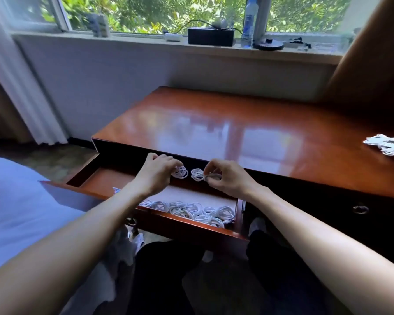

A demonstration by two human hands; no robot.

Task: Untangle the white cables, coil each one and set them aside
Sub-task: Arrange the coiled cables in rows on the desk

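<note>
White first coil (180, 173) at back of open drawer (105, 180); my left hand (156, 172) curling fingers over it, gripping it. My right hand (223, 178) pinching second coil (196, 174) between thumb and fingertips, just beside first coil. Cannot tell whether coils are touching drawer floor. More coiled cables (191, 210) lying in row along drawer front. Tangled pile (386, 145) of white cable sitting on glossy red-brown counter (214, 123), far right, well apart from my hands.

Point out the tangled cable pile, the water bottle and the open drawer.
tangled cable pile (384, 144): head view, middle of heap.
water bottle (248, 22): head view, blue label.
drawer (105, 178): head view, bare floor left.
</note>
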